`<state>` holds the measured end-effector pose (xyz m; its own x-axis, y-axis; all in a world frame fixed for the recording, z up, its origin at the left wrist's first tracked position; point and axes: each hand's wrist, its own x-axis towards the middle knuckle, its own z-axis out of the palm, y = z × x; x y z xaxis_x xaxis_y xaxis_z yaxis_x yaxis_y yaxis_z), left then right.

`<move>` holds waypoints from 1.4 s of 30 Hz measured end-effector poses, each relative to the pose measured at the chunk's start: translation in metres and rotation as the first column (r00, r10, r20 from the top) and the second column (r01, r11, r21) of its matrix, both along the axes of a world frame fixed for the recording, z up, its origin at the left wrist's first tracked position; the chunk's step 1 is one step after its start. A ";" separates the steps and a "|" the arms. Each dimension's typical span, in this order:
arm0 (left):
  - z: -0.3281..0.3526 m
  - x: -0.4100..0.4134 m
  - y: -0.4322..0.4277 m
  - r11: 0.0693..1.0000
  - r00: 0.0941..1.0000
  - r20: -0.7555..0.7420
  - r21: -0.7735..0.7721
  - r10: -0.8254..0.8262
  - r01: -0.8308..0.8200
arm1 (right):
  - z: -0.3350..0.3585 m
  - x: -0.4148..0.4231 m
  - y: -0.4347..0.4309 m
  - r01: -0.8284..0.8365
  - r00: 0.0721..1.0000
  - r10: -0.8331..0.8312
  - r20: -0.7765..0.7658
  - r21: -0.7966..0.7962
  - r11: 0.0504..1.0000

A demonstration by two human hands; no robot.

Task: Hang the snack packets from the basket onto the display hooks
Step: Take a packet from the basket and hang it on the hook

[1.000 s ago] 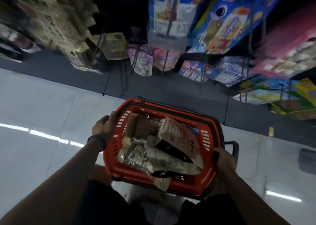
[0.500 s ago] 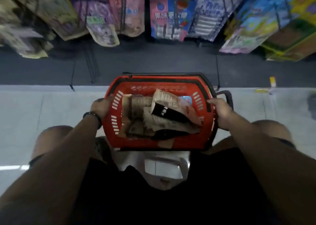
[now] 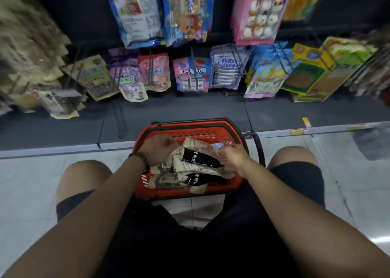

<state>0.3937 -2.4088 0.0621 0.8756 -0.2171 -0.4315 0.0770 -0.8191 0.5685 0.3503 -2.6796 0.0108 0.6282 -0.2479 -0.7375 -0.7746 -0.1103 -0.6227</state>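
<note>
**Both hands in the red basket below the hook rack**

At the far left, blurred beige hanging packets crowd the dark rack. Just right of them and lower down, bare display hooks jut out above the grey base. The bottom row goes on with a purple packet, a pink-and-blue packet and a white-and-blue packet. Yellow-and-green cartons hang at the far right.

The person crouches on the pale tiled floor, and the left knee is bare below dark shorts. The left hand has a dark bracelet at the wrist and sits over the left part of the basket. Its back faces the camera and its fingers curl downward. I cannot tell whether they hold anything.

The red basket stands on the floor between the knees, close to the rack's base. The snack packets lie piled inside it, beige and black, none of them on a hook. The top packet rests tilted across the pile. The right hand reaches in from the right, and its fingers close on that packet's right edge. The right knee sits just beyond the basket's black handle.
</note>
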 end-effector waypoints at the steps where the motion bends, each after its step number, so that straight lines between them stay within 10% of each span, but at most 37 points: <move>1: -0.003 -0.005 -0.003 1.000 1.000 -0.004 -0.013 -0.016 0.015 | 0.001 -0.002 0.004 0.026 0.999 -0.025 -0.034 0.052 0.998; 9: -0.051 -0.012 -0.023 0.994 0.991 -0.084 -0.031 -0.103 0.101 | -0.036 0.015 0.018 0.210 0.964 -0.187 -0.190 0.109 0.971; 15: -0.106 0.017 -0.041 0.995 0.991 -0.112 0.058 -0.074 0.081 | -0.099 0.018 0.019 0.561 0.826 -0.486 -0.286 0.334 0.757; 24: -0.159 0.038 -0.064 0.992 0.998 -0.032 0.119 0.050 -0.045 | -0.126 0.028 -0.006 0.720 0.690 -0.512 -0.511 0.418 0.554; 37: -0.100 -0.019 -0.063 0.979 0.891 0.411 -0.140 0.192 -0.146 | -0.070 0.037 0.025 0.645 0.749 -0.599 -0.284 0.518 0.561; 42: -0.068 -0.049 -0.049 0.959 0.907 0.351 -0.236 0.235 -0.157 | -0.021 0.029 0.045 0.609 0.726 -0.687 -0.026 0.486 0.626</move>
<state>0.3451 -2.4575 -0.0063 0.9969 -0.0711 -0.0327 -0.0242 -0.6771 0.7355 0.3795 -2.6350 -0.0102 0.5396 -0.3145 -0.7809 -0.4320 0.6927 -0.5775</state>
